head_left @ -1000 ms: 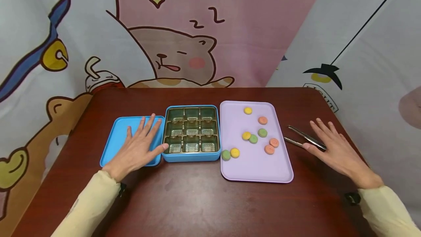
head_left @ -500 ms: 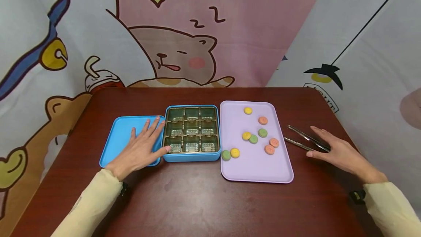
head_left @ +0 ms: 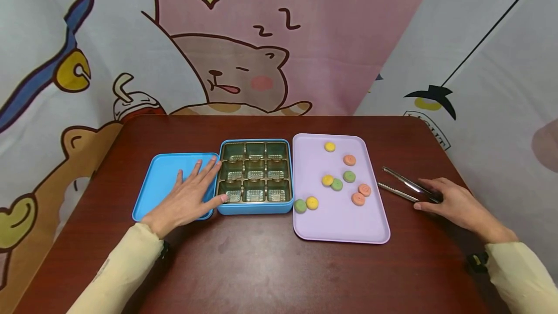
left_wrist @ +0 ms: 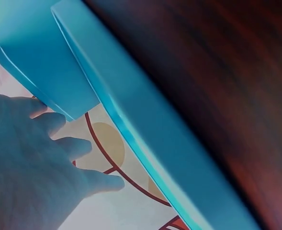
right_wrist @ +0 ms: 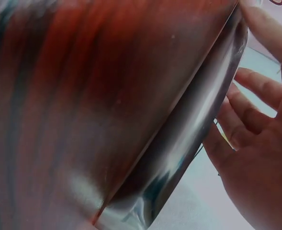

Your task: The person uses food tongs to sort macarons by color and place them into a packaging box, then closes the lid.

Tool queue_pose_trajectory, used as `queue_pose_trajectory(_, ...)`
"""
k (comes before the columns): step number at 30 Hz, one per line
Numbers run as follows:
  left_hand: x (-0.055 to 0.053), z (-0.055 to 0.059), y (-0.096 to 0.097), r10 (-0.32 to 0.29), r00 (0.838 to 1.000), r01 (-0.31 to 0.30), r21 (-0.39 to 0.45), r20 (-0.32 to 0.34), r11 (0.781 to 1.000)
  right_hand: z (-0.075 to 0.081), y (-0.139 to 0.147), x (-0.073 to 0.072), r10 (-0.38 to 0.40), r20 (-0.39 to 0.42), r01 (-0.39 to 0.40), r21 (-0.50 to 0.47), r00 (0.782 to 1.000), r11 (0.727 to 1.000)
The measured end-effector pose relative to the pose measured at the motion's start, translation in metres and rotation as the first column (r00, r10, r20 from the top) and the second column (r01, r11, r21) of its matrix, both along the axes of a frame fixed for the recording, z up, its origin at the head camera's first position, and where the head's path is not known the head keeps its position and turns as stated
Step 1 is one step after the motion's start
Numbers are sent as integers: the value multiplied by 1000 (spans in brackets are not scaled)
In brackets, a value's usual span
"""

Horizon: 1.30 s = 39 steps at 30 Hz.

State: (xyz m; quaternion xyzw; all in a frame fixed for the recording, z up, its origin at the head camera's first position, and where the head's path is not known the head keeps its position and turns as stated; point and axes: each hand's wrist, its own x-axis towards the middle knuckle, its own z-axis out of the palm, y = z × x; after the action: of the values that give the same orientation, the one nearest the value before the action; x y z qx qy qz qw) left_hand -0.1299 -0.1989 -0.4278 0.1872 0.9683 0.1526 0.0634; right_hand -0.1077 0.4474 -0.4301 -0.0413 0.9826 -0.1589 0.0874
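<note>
- Hooks the fingers of the right hand (head_left: 459, 207) round the hinged end of the metal tongs (head_left: 411, 184), with the thumb against the near arm; cannot tell how firmly
- Spreads the fingers of the left hand (head_left: 185, 202) wide over the blue lid (head_left: 167, 173), with the thumb out across the near left corner of the blue box (head_left: 255, 209); cannot tell pressing from hovering
- Points the toothed tips of the tongs, arms splayed apart, at the right edge of the lilac tray (head_left: 340, 224); cannot tell touching from just beside
- Probably light, springy along stiff arms, and slightly slippery, judging by the sheen in the right wrist view
- Best held, as a guess, around mid-length, with thumb on one arm and fingers on the other, leaving the teeth free
- On the tray, three yellow discs (head_left: 329, 147), three orange discs (head_left: 349, 160) and three green discs (head_left: 349, 176); likely light and easily marked by a hard squeeze
- In the way, the raised tray rim, plus neighbours crowded together in pairs
- Farther left, just beside the tray, the box with a nine-compartment gold insert (head_left: 255, 169)
- Behind the dark table (head_left: 261, 260), a cartoon-printed cloth (head_left: 331, 52)
</note>
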Motion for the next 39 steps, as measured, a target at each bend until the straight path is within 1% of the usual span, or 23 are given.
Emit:
queue_pose_trajectory(10,-1,-1,0,-1,1000,1,11,3,1000,0,0,2,-5,-25,5,15,1000,1000)
queue_pose_trajectory(12,-1,-1,0,-2,1000,2,13,3,1000,0,0,2,4,-40,-3,19,999,1000)
queue_pose_trajectory(14,-1,-1,0,-3,1000,3,14,5,1000,1,0,3,18,-77,-17,22,997,1000)
queue_pose_trajectory(19,-1,-1,0,-7,1000,7,16,4,1000,6,-3,8,62,-199,-61,11,978,998)
queue_pose_trajectory(26,0,0,-1,-13,1000,13,17,6,1000,24,-20,17,97,-296,-105,-11,950,994)
queue_pose_trajectory(29,0,-1,-1,-16,1000,15,17,7,1000,31,-31,20,114,-309,-123,-10,944,992)
queue_pose_trajectory(34,1,-1,-1,-12,1000,12,20,11,1000,37,-50,28,110,-320,-121,-15,941,993)
queue_pose_trajectory(39,1,-1,-1,-12,1000,11,24,11,1000,40,-65,34,141,-342,-163,-37,929,986)
